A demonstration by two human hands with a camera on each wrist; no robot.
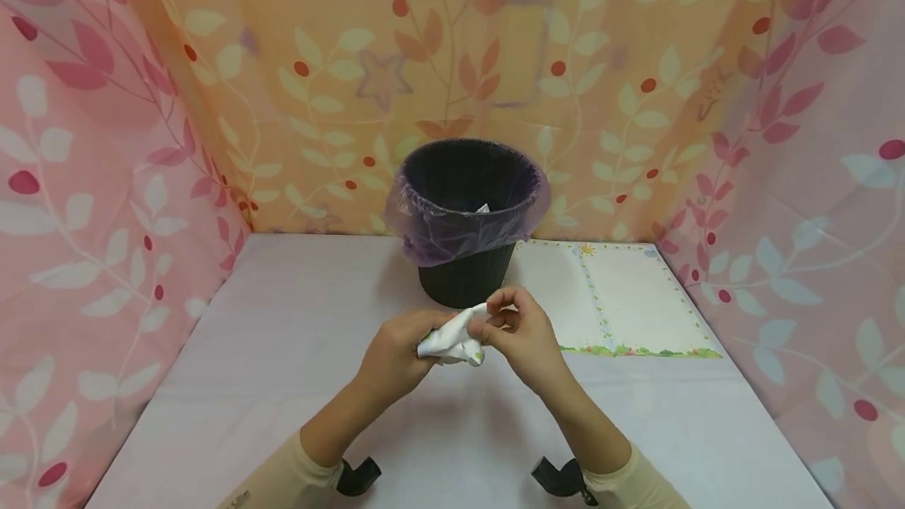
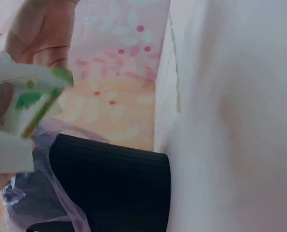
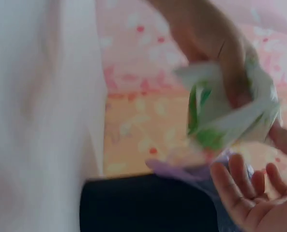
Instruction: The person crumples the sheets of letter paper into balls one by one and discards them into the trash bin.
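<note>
My left hand (image 1: 399, 356) grips a folded, crumpled sheet of white paper (image 1: 456, 340) with green print, thumb pressed on top. In the right wrist view the paper (image 3: 216, 111) is bent round that thumb, its green edge turned outward. My right hand (image 1: 522, 336) is at the paper's other side, its thumb at the edge. The fingers of this right hand (image 3: 264, 208) are loosely bent and spread below the paper. Just beyond both hands stands a black waste bin (image 1: 463, 277) lined with a purple plastic bag (image 1: 452, 238).
A bit of white paper (image 1: 484, 209) shows inside the bin. Sheets of white paper with a leafy border (image 1: 643, 297) lie flat on the table (image 1: 283, 352), right of the bin. Patterned curtains (image 1: 318, 100) close off the back and both sides.
</note>
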